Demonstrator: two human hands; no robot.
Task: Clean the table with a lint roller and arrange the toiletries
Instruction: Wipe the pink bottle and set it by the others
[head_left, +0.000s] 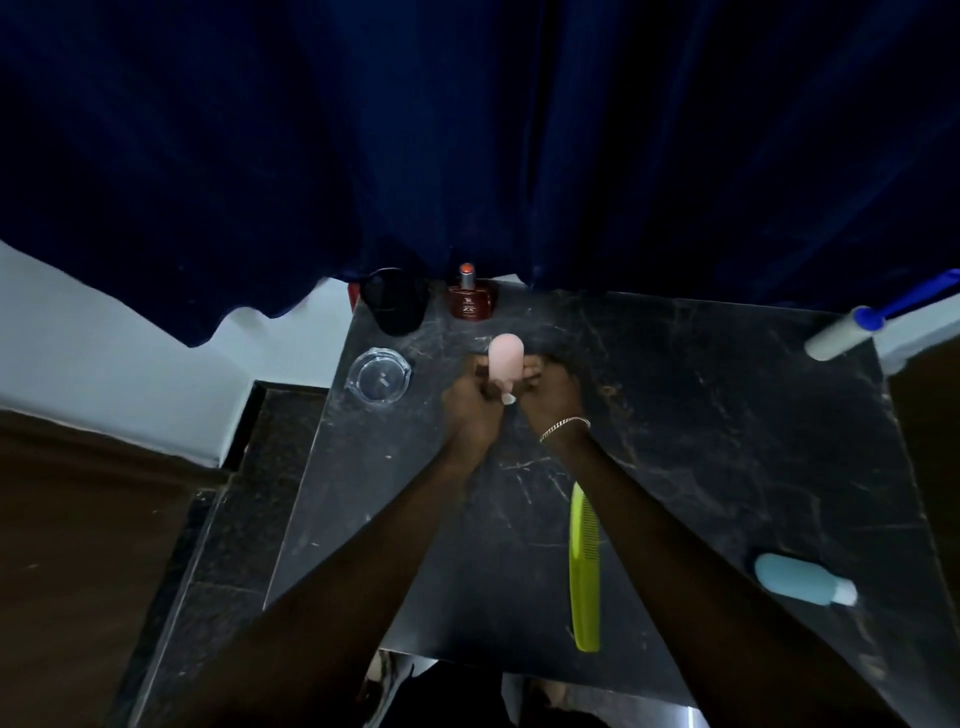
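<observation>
Both my hands hold a small pink bottle (506, 358) over the middle of the dark marble table (701, 415). My left hand (470, 402) grips its lower part near the white cap, and my right hand (550, 397), with a bracelet at the wrist, closes on it from the right. The lint roller (844, 338), white with a blue handle, lies at the table's far right corner. A yellow-green comb (584, 569) lies lengthwise near the front edge. A light blue bottle (800, 578) lies on its side at the right front.
At the back left stand a brown perfume bottle (471, 301) and a black cap-like object (395, 304), with a clear glass ashtray (378, 375) in front of them. A dark blue curtain (467, 130) hangs behind the table. Dark floor lies on the left.
</observation>
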